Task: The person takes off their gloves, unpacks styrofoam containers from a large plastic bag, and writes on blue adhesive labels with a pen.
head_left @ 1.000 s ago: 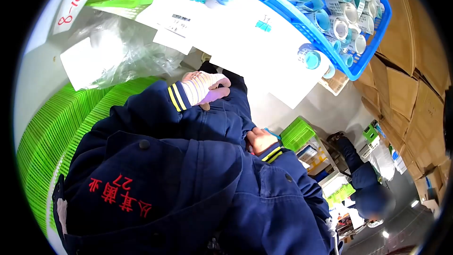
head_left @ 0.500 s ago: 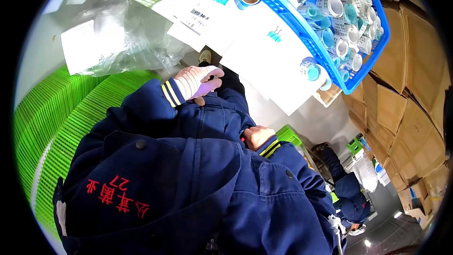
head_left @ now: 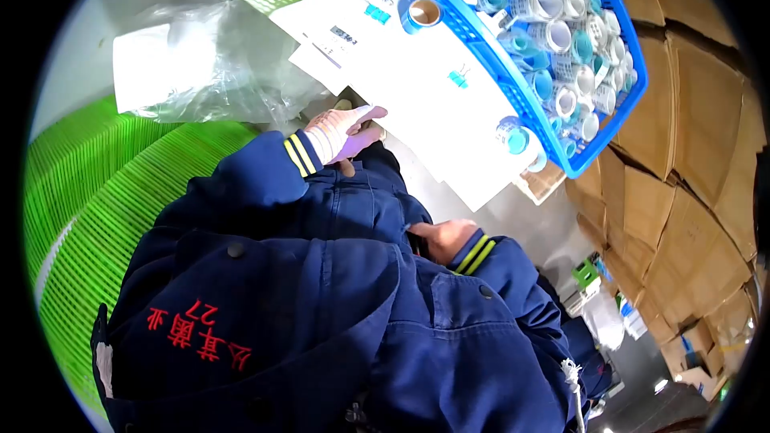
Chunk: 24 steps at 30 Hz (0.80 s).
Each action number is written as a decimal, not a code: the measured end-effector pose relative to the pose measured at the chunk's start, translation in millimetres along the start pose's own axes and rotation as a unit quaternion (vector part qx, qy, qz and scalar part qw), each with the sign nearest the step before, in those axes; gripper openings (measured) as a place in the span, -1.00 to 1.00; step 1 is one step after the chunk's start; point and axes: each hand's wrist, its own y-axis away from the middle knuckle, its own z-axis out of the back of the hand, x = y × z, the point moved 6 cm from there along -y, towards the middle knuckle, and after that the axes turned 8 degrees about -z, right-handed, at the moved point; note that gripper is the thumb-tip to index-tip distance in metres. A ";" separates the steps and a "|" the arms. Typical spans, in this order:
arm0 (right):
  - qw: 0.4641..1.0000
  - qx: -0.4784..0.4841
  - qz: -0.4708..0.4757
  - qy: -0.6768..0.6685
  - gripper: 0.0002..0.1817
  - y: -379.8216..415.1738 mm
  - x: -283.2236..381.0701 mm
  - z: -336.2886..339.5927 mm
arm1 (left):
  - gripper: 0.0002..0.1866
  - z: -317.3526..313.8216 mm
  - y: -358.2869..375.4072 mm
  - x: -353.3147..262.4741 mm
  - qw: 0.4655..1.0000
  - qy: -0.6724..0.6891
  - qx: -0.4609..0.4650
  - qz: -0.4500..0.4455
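Observation:
My left hand (head_left: 345, 132), in a striped light glove, hovers in front of my dark blue jacket (head_left: 313, 289). Its fingers are apart, and nothing shows between them. Close to its fingertips lies the edge of the white sheets (head_left: 417, 124) on the table. My right hand (head_left: 446, 241) is bare and rests against the jacket's lower front. One finger stretches along the cloth while the others curl around something dark that I cannot make out, partly hidden by the hand.
A blue basket (head_left: 525, 104) of rolled, labelled tubes stands on the table. Nearby are a brown-cored tape roll (head_left: 423, 13), a binder clip (head_left: 458, 77) and a clear plastic bag (head_left: 241, 56). Stacked green trays (head_left: 152, 176) are at left, cardboard boxes (head_left: 650, 208) at right. Another person (head_left: 581, 345) is behind.
My right hand has shifted slightly right and down, and one finger has straightened. My left hand has moved slightly toward the white sheets. The view has tilted a little.

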 end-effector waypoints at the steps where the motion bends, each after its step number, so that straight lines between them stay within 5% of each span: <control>1: 0.991 -0.072 0.092 -0.069 -0.69 -1.1 -4.1 17.7 | -0.60 2.4 8.0 -2.7 0.996 0.074 -0.025 0.042; 2: 0.963 -0.139 0.182 -0.138 -0.68 0.8 -2.1 40.3 | -0.63 3.8 10.0 3.4 0.988 0.144 -0.045 0.021; 5: 0.953 -0.206 0.073 -0.211 -0.81 -13.0 -13.9 81.2 | -0.70 17.7 32.8 0.3 0.929 0.350 -0.115 -0.032; 6: 0.936 -0.229 0.088 -0.252 -0.81 -22.2 -10.6 86.9 | -0.70 24.8 41.2 3.4 0.928 0.351 -0.121 -0.038; 8: 0.913 -0.254 0.172 -0.271 -0.61 -54.2 -0.1 80.5 | -0.67 47.9 63.4 -14.9 0.945 0.176 -0.170 -0.216; 10: 0.868 -0.182 0.250 -0.388 -0.37 -98.2 24.2 52.7 | -0.59 47.6 90.1 -35.7 0.881 0.375 -0.258 -0.124; 11: 0.828 -0.086 0.287 -0.474 -0.38 -117.3 42.7 36.4 | -0.55 50.8 95.0 -28.1 0.865 0.412 -0.247 -0.142; 12: 0.715 0.044 0.352 -0.602 -0.40 -119.9 64.4 22.7 | -0.53 57.9 100.0 -15.5 0.856 0.397 -0.288 -0.165; 13: 0.713 0.070 0.357 -0.599 -0.46 -118.6 82.5 17.6 | -0.49 76.3 101.6 24.0 0.890 0.286 -0.319 -0.156; 14: 0.666 0.248 0.301 -0.636 -0.58 -102.9 93.6 9.4 | -0.47 74.0 110.0 23.9 0.842 0.415 -0.295 -0.180; 15: 0.685 0.271 0.272 -0.619 -0.65 -95.4 96.2 6.7 | -0.45 71.5 118.5 23.7 0.776 0.536 -0.269 -0.196; 16: 0.704 0.294 0.242 -0.600 -0.72 -91.6 96.3 0.4 | -0.45 65.6 128.7 24.5 0.775 0.535 -0.274 -0.195; 19: 0.734 0.185 0.258 -0.601 -0.83 -99.6 87.7 -6.9 | -0.48 63.2 154.5 26.6 0.851 0.276 -0.304 -0.329; 24: 0.776 0.206 0.196 -0.563 -0.74 -87.6 84.4 -15.9 | -0.48 54.7 169.3 41.9 0.858 0.146 -0.389 -0.302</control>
